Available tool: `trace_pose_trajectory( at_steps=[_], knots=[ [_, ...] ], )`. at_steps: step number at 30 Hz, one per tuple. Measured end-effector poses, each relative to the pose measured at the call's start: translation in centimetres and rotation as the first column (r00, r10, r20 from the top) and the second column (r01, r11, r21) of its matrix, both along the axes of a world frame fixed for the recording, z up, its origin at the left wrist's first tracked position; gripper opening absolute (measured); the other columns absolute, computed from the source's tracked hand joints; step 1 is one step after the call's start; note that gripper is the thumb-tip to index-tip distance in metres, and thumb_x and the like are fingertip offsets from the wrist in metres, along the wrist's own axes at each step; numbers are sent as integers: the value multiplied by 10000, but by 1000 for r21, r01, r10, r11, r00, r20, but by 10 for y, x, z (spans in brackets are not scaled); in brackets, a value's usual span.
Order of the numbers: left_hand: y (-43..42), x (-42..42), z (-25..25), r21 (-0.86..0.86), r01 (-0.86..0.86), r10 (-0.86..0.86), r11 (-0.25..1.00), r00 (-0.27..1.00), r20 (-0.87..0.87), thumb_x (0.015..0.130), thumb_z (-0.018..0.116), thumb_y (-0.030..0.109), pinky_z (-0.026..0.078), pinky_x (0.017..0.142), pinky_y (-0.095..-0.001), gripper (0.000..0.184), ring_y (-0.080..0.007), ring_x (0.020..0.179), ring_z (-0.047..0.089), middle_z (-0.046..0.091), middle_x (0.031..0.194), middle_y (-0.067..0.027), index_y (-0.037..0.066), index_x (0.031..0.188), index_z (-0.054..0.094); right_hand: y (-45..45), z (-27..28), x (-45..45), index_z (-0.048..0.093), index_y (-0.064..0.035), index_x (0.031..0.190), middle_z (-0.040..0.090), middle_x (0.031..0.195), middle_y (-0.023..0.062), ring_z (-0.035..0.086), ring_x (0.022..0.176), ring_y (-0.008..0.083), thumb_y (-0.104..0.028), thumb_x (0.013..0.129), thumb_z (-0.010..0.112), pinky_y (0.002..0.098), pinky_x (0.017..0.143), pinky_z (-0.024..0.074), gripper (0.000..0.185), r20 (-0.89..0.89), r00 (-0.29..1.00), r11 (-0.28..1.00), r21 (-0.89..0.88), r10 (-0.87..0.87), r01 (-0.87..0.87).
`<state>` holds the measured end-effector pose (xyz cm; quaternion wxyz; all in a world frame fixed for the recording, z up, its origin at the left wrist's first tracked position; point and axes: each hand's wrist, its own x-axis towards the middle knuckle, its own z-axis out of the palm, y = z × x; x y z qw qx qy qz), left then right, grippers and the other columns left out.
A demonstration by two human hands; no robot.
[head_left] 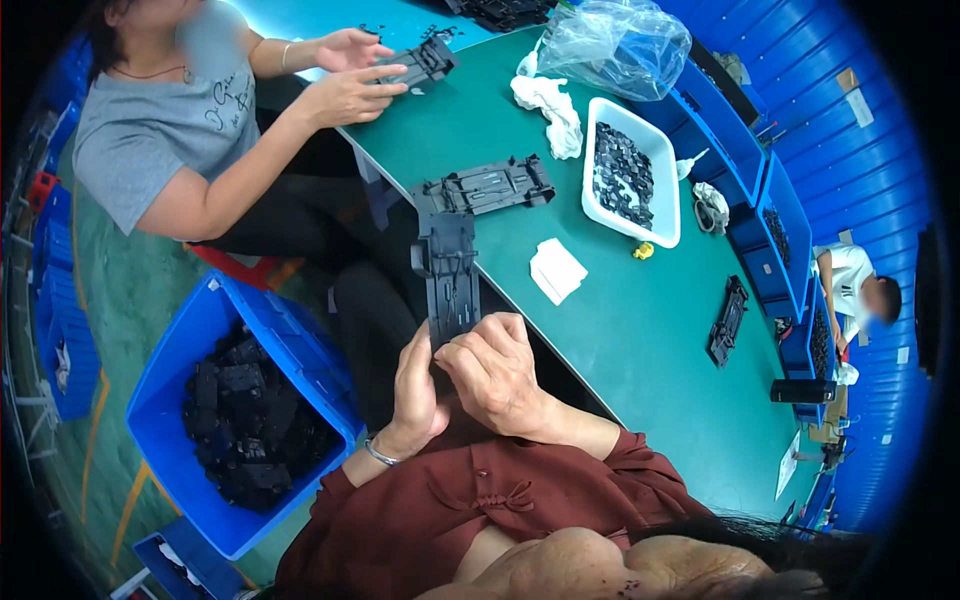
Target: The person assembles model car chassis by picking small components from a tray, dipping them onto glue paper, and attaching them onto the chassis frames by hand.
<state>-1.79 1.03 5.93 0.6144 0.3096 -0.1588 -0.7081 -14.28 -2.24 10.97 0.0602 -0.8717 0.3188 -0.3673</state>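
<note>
- Left hand grips near end of black part
- Right hand curled there; fingertips hidden, can't tell grip or press
- Black part overlaps table edge and second black part in view
- I'd brace left, push square, avoid flexing

A clear plastic bag lies near a crumpled white cloth on the green table.

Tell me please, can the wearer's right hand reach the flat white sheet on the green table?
Probably yes: nothing blocks the way to the sheet, but the right hand seems to hold a black plastic frame.
</note>
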Motion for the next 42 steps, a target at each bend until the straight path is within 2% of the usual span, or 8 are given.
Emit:
trace_pose_trajectory(
  at_steps=[14,17,30,32,34,35,37,42],
  knots=[
    [1,7,-4,-14,-31,31,999,999,-24,1109,320,252,487,966,-309,395,-142,1089,609,653,1177,-52,29,1297,587,-6,1,11,663,-51,899,640,829,42,557,735,220,-16,724,733,380,743,404,192,-5,999,999,-18,32,-32],
    [2,12,-17,-111,-12,4,994,997,-74,1104,302,242,482,980,-305,414,-150,1107,607,654,1203,-75,16,1308,583,-6,-1,15,664,-58,902,650,837,25,551,734,208,-14,704,760,370,770,405,224,-15,1000,1000,-16,25,-25],
    [7,14,-16,21,-77,79,997,985,-154,1110,329,292,487,1003,-330,420,-171,1119,614,657,1221,-84,27,1287,602,-8,-5,18,688,-63,1024,675,886,17,555,752,209,-28,718,792,372,781,385,325,-1,998,998,7,64,-64],
    [10,14,-21,126,-103,131,987,963,-237,1112,349,324,491,1009,-343,420,-185,1122,624,664,1222,-87,42,1275,613,-8,-1,16,689,-66,1033,677,893,18,559,758,212,-32,713,803,373,774,386,341,-29,998,998,32,53,-52],
    [7,21,-11,109,-47,81,993,940,-331,1112,342,353,498,1012,-363,440,-204,1125,641,676,1220,-99,53,1293,609,-8,6,14,693,-62,1043,689,909,27,569,766,224,-35,711,814,370,764,391,355,-8,1000,998,62,29,-29],
    [4,22,-7,176,-71,117,982,956,-270,1109,326,407,502,1017,-391,490,-237,1130,653,683,1224,-126,54,1324,588,-8,8,13,694,-60,1044,691,911,30,572,767,227,-33,711,814,370,759,393,355,16,1000,998,64,19,-20],
    [0,28,7,234,-88,166,968,925,-342,1108,320,448,520,979,-408,534,-253,1075,657,681,1192,-145,20,1288,583,-11,4,9,688,-73,1038,669,892,26,559,762,220,-11,692,803,365,740,381,370,75,997,999,42,-1,-2],
    [4,45,-5,187,-78,154,979,888,-433,1083,303,537,512,942,-523,593,-312,1106,633,657,1227,-157,61,1338,550,-14,-2,4,694,-64,1011,675,880,39,563,752,229,39,705,786,366,729,384,336,112,993,997,68,-44,37]
  ],
)
